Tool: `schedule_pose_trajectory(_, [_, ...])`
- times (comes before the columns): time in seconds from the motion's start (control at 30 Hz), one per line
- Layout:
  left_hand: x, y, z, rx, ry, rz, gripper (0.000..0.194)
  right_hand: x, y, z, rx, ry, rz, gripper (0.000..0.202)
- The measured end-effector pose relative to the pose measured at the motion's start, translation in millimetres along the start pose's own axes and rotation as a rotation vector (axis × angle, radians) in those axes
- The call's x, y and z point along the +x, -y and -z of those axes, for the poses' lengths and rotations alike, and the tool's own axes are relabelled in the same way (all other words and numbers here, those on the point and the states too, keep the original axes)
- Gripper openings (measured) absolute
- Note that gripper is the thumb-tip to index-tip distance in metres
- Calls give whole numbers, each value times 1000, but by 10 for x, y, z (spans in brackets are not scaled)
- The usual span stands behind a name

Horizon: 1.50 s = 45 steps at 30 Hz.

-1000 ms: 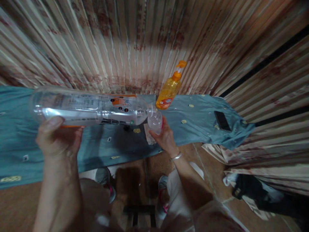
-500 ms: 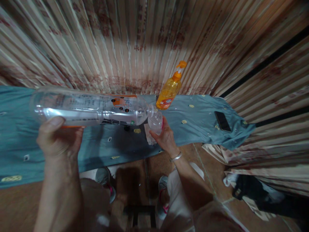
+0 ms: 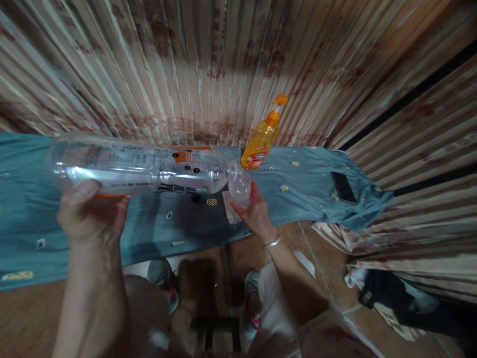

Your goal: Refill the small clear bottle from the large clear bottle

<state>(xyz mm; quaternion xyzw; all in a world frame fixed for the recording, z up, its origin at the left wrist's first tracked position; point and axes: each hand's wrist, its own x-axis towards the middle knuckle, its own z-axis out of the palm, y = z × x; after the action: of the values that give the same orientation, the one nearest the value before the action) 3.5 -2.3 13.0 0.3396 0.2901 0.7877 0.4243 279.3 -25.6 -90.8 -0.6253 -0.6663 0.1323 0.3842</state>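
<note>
A large clear plastic bottle (image 3: pixel 141 166) with an orange-printed label lies nearly level in the air, its neck pointing right. My left hand (image 3: pixel 93 211) is closed around its lower part from beneath. At the bottle's mouth is a small clear container (image 3: pixel 239 190), held upright or slightly tilted, with a pink part near my fingers. My right hand (image 3: pixel 255 209) grips this container from the right. The two mouths meet or nearly so; whether they touch, I cannot tell. Below the small container, a pale folded cloth (image 3: pixel 231 213) rests on the teal cover.
An orange pump bottle (image 3: pixel 261 141) stands behind my right hand. Farther right lies a black phone (image 3: pixel 343 187) on the teal patterned cloth (image 3: pixel 149 238). Pleated curtains (image 3: pixel 208 64) hang behind and to the right. A dark stool (image 3: pixel 215 325) is below.
</note>
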Motion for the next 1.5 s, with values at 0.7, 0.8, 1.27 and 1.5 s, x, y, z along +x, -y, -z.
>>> schedule_pose_trajectory(0.7, [-14, 8, -8, -8, 31, -31, 55, -2, -19, -25, -15, -13, 11, 83])
schedule_pose_trajectory(0.8, [-10, 6, -4, -5, 18, -32, 56, -2, -23, -24, -14, -13, 22, 83])
schedule_pose_trajectory(1.27, [-10, 23, 26, -5, 19, -17, 51, -1, -35, -34, -13, -27, 30, 84])
schedule_pose_trajectory(1.5, [-2, 15, 11, -2, 14, -26, 53, 1, -14, -15, -11, -18, 1, 85])
